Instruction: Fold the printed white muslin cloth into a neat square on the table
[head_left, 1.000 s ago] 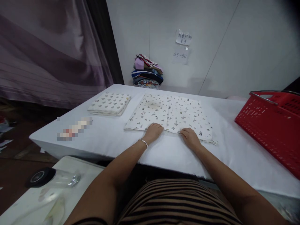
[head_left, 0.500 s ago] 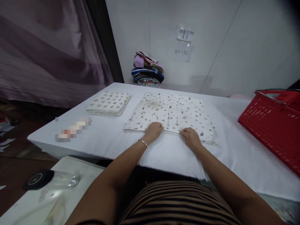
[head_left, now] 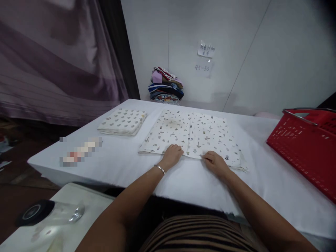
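Observation:
A white cloth (head_left: pixel 193 134) with small grey and brown prints lies spread and folded in layers on the white-covered table (head_left: pixel 189 185). A crease runs from its far edge to its near edge. At the near edge, left of the crease, my left hand (head_left: pixel 172 155) has its fingers curled over the cloth. My right hand (head_left: pixel 214 161) pinches the same edge a little to the right. To the left rests a second folded cloth (head_left: pixel 123 121), thicker, with a grey leaf-like print; neither hand touches it.
On the right stands a red plastic basket (head_left: pixel 306 147) with a metal handle. A stack of folded fabrics (head_left: pixel 166 85) sits beyond the table against the wall. A blurred-out object (head_left: pixel 81 151) lies front left. A clear bottle (head_left: pixel 49 211) with a black lid is on a lower white surface.
My view has tilted up slightly, so the table sits lower in the picture. Both hands stay at the cloth's near edge, which looks slightly lifted between them.

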`<state>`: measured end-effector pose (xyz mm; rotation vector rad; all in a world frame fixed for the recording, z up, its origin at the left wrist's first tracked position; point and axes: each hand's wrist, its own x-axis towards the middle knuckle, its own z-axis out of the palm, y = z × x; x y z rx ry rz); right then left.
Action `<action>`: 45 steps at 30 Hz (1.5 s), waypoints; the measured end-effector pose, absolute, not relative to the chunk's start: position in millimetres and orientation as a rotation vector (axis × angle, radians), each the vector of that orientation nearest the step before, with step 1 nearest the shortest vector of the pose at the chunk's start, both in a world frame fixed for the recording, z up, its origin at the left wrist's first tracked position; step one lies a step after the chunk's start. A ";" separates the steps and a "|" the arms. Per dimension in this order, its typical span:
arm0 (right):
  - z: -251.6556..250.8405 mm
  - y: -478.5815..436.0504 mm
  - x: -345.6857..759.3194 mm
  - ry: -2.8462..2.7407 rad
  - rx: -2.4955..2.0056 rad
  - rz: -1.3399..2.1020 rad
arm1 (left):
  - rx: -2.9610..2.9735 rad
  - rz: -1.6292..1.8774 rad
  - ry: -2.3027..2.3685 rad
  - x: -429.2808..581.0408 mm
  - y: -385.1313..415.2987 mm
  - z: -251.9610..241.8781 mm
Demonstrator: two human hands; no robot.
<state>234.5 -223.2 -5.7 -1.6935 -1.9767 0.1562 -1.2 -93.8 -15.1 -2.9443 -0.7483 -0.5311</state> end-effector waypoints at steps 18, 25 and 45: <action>-18.9 -65.9 258.4 -2.128 -1.704 -0.158 | -2.994 -0.715 -0.893 -3.7 -97.8 -17.8; -20.0 -29.6 266.1 -2.124 -1.765 -0.110 | -3.128 -0.790 -0.994 -4.5 -94.9 -28.2; -15.7 97.1 304.3 -1.932 -2.211 0.114 | -2.866 -1.185 -0.817 -4.5 -84.5 -70.8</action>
